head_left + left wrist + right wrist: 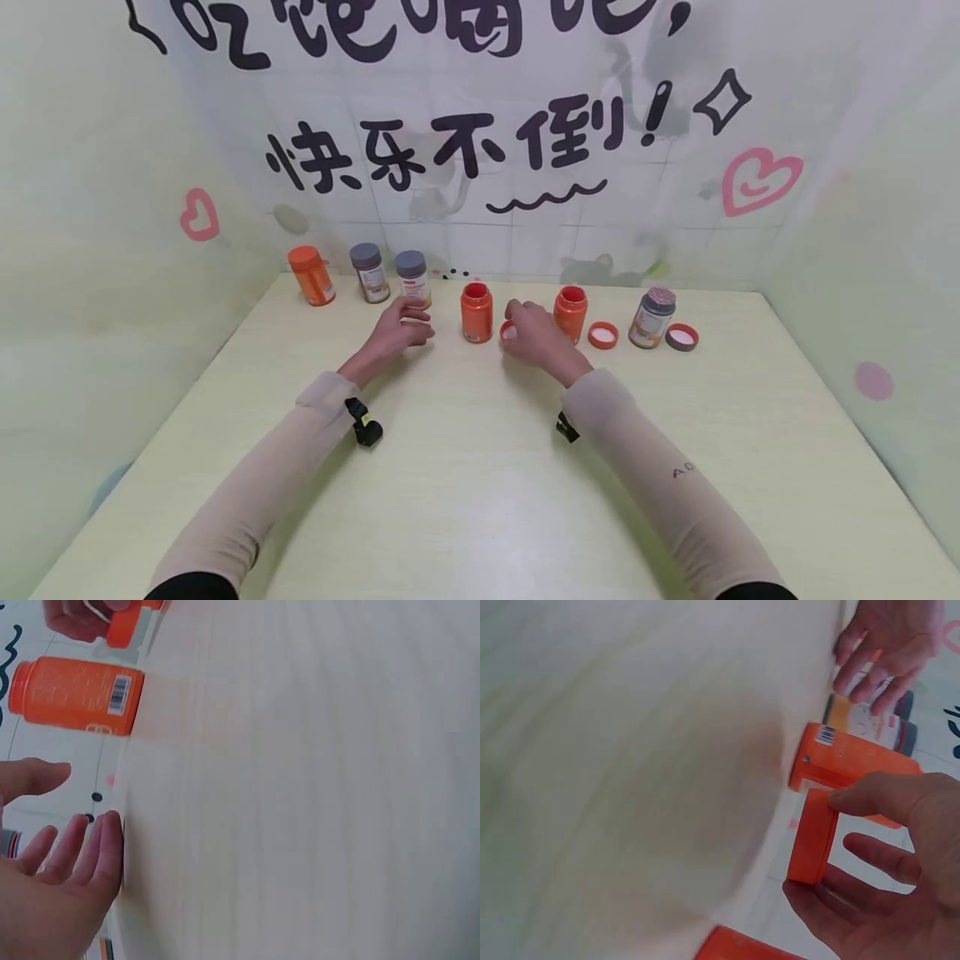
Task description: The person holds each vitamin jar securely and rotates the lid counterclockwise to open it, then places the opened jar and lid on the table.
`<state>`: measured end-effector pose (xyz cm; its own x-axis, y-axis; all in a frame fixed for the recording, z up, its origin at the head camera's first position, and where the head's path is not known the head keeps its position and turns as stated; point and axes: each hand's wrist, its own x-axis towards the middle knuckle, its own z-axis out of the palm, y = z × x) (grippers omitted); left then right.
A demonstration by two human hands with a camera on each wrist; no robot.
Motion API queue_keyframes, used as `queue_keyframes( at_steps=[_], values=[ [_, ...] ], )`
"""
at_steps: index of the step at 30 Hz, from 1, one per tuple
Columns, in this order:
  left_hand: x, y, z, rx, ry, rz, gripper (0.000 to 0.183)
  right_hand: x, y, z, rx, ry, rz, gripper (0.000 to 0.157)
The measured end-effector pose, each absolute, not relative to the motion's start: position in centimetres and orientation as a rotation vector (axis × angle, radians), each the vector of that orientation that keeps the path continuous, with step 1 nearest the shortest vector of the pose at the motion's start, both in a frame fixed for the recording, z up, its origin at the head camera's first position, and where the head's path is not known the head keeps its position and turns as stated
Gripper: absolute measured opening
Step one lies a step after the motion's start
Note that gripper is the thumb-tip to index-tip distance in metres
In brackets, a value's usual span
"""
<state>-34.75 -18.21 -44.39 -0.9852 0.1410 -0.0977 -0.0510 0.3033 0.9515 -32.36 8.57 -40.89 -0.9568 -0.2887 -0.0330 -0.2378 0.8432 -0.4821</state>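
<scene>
My right hand (542, 337) pinches an orange bottle lid (812, 836) by its edge between thumb and fingertips. In the head view its white inner side faces up and it overlaps the table top. Just left of the lid stands an open orange bottle (477, 318), upright. My left hand (393, 332) holds nothing; its fingers are spread and relaxed, left of that bottle, with the thumb apart from them in the left wrist view. Behind the left hand is a capped bottle with a grey lid (412, 268), partly hidden by the fingers. Another open orange bottle (572, 308) stands right behind my right hand.
An orange lid (603, 335) lies right of the second open bottle. Further right are a grey bottle (651, 321) and its upturned lid (682, 337). At the back left stand a capped orange bottle (312, 277) and a grey-lidded one (371, 273). A wall closes off the back.
</scene>
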Motion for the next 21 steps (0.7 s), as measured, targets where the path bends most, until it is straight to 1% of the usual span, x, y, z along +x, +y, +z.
queue_keyframes(
  at_steps=[4,14,18,21],
  values=[
    [-34.8,-19.6,-44.4,0.006,2.423,1.769,0.064,-32.6,8.4,-41.7,-0.378,2.909,-0.772,0.044],
    [-35.0,-23.3,-44.3,-0.164,2.446,1.786,0.059,-33.8,8.2,-42.6,-0.307,2.841,-0.849,0.049],
    [-35.2,-24.7,-44.2,-0.299,2.487,1.793,0.055,-33.9,8.4,-42.4,-0.314,2.83,-0.821,0.055],
    [-35.3,-26.0,-44.0,-0.439,2.507,1.794,0.056,-33.5,8.4,-41.9,-0.314,2.832,-0.789,0.063]
  ],
)
